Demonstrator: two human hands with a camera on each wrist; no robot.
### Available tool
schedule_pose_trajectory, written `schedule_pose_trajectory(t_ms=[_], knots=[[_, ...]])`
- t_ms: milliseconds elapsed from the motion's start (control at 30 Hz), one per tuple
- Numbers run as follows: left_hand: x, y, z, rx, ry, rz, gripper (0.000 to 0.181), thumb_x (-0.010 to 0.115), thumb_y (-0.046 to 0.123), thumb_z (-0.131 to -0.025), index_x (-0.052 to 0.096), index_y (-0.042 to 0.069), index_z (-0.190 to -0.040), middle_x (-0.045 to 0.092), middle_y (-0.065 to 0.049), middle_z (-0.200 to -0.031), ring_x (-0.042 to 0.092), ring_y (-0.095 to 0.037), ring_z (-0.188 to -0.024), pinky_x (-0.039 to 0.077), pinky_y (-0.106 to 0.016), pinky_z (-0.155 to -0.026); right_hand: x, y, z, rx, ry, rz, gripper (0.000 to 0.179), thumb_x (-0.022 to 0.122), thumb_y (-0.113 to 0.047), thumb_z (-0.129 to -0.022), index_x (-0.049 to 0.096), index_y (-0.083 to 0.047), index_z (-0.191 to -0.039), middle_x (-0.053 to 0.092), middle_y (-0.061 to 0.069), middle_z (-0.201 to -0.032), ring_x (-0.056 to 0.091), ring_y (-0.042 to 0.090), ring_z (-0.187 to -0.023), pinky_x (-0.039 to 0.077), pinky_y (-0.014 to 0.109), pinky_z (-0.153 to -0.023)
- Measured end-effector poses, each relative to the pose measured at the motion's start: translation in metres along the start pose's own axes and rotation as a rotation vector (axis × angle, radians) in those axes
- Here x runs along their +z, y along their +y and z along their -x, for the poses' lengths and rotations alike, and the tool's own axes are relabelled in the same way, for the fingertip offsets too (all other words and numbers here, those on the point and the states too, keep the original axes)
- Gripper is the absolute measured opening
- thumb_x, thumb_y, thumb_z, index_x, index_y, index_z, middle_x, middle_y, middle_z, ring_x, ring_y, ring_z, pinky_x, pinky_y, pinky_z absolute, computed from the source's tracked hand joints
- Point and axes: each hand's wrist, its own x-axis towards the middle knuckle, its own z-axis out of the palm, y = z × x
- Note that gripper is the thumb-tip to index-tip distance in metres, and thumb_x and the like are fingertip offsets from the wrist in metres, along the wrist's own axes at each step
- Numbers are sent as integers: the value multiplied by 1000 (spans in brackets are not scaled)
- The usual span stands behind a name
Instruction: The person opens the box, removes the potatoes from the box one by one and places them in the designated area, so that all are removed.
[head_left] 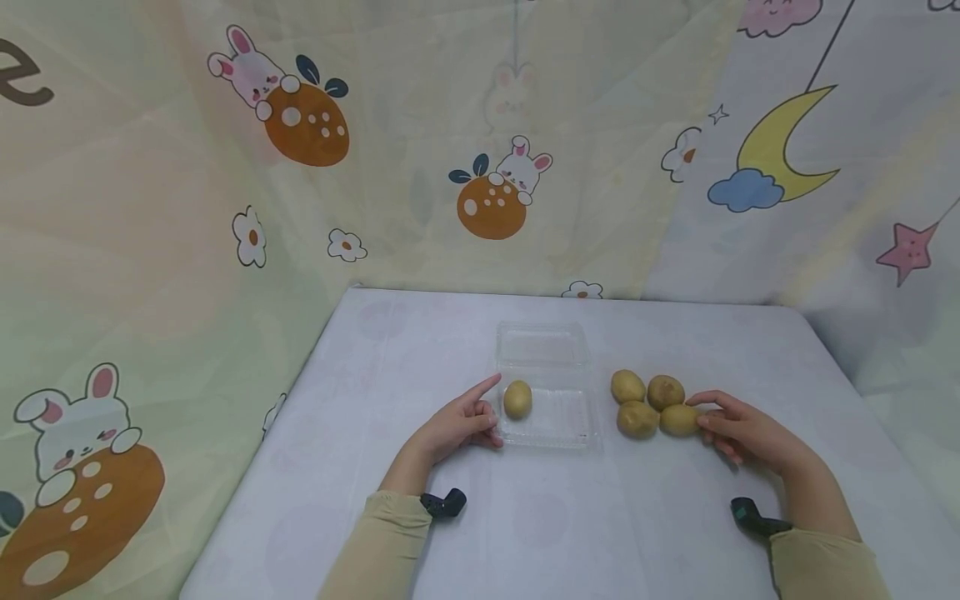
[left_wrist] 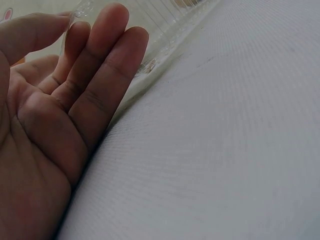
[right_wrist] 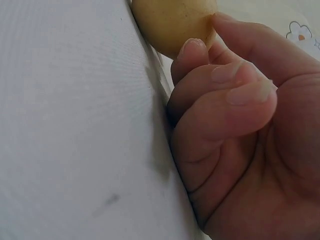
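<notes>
The left hand point(head_left: 465, 423) is at the left side of a clear plastic clamshell box point(head_left: 558, 417), index finger stretched along its edge. In the left wrist view its thumb and fingertips point(left_wrist: 111, 15) meet the box's wall. One potato point(head_left: 517, 400) lies inside the box at the left. The right hand point(head_left: 750, 432) holds the nearest right potato point(head_left: 678, 421) of a cluster by its right end, thumb and index finger on it. In the right wrist view the other fingers point(right_wrist: 225, 112) curl beneath, close over the table, and the potato point(right_wrist: 175, 22) is partly cut off.
The box's lid point(head_left: 542, 344) lies folded back, away from the person. More potatoes, one at the back left point(head_left: 627, 386), sit against the held one. A white cloth covers the table point(head_left: 555, 525). Behind stands a printed curtain point(head_left: 405, 167).
</notes>
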Motion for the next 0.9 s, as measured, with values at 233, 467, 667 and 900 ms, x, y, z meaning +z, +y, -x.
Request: schedule_pose_trajectory(t_ms=[233, 467, 667, 900], knots=[[0, 2, 1, -11, 6, -8, 76, 61, 10, -96, 23, 32, -157, 59, -5, -86, 72, -24, -83, 60, -45, -86, 0, 2, 0, -15, 12, 7, 41, 54, -27, -102, 43, -9, -137, 59, 12, -83, 50, 13, -49, 48, 32, -42], [0, 1, 1, -15, 12, -10, 75, 62, 11, -96, 25, 36, -156, 59, -5, -86, 72, -24, -84, 60, -45, -86, -2, 3, 1, -22, 13, -6, 42, 52, -27, -103, 42, -9, -140, 58, 7, -80, 47, 10, -49, 46, 31, -40], [0, 1, 1, -20, 15, 0, 75, 63, 10, -96, 26, 37, -155, 59, -4, -86, 72, -24, -84, 60, -45, -86, -3, 1, 2, -37, 1, -53, 44, 47, -26, -105, 38, -6, -144, 57, 3, -76, 40, 14, -44, 41, 29, -36], [0, 2, 2, -15, 13, -3, 76, 62, 10, -96, 24, 34, -157, 59, -4, -86, 72, -24, -84, 60, -45, -86, -5, 1, 3, -45, -4, -88, 44, 46, -25, -106, 37, -5, -144, 57, 1, -77, 37, 18, -44, 39, 30, -35]])
